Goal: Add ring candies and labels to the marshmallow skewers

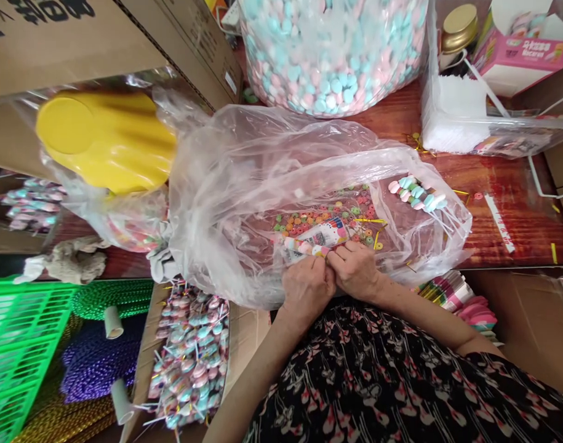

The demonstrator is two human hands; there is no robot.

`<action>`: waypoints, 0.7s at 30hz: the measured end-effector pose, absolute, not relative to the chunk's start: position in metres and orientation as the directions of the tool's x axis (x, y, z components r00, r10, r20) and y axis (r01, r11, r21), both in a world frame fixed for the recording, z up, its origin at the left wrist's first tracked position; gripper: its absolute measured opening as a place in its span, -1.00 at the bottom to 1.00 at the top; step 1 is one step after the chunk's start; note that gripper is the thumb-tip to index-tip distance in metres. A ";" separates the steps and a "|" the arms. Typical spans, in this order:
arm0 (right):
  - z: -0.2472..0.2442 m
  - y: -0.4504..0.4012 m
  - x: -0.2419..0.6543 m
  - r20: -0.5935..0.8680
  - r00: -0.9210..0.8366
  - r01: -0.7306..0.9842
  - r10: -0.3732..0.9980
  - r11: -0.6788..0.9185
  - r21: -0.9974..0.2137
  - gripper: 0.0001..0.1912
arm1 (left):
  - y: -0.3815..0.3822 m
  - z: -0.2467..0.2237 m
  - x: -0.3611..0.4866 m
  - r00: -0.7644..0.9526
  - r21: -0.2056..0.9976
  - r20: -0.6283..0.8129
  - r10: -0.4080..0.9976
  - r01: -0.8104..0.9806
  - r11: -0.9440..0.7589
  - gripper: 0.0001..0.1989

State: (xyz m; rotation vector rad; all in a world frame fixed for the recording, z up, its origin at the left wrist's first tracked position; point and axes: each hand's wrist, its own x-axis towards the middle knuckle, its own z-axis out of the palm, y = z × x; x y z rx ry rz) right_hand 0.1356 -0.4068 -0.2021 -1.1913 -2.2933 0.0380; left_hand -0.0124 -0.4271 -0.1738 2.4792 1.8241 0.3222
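Observation:
Both hands meet at the front edge of a clear plastic bag spread over the table point(447, 240). My left hand point(309, 283) is closed, its fingertips at the near end of a candy skewer point(304, 247) of pink, white and blue pieces. Pressed against it, my right hand point(354, 266) pinches the same end; the exact grip is hidden by the fingers. Just beyond lie a printed wrapper point(325, 231), loose ring candies point(304, 221) and gold twist ties point(371, 220). Several finished candy skewers point(415, 194) rest on the plastic bag point(235, 178) to the right.
A large bag of pastel candies point(336, 67) stands at the back, beside a clear bin point(498, 138) on the right. A yellow bowl point(110, 141) lies upturned at left. Below the edge are a carton of candy skewers point(191, 357) and a green crate point(23, 344).

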 end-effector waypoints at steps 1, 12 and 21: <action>-0.204 -0.406 0.135 0.444 -0.455 0.739 0.772 0.606 -0.295 -0.76 | -0.429 -0.174 -0.011 0.291 0.168 0.132 0.948 0.936 -0.311 -0.78; -0.154 -0.373 0.178 0.442 -0.740 0.377 0.507 0.857 -0.352 -0.77 | -0.380 -0.095 -0.057 0.484 0.681 0.052 0.873 0.622 -0.385 -0.73; -0.126 -0.359 0.166 0.467 -0.673 0.360 0.574 0.806 -0.470 -0.74 | -0.399 -0.157 -0.030 0.125 0.948 -0.312 0.942 0.100 0.301 -0.63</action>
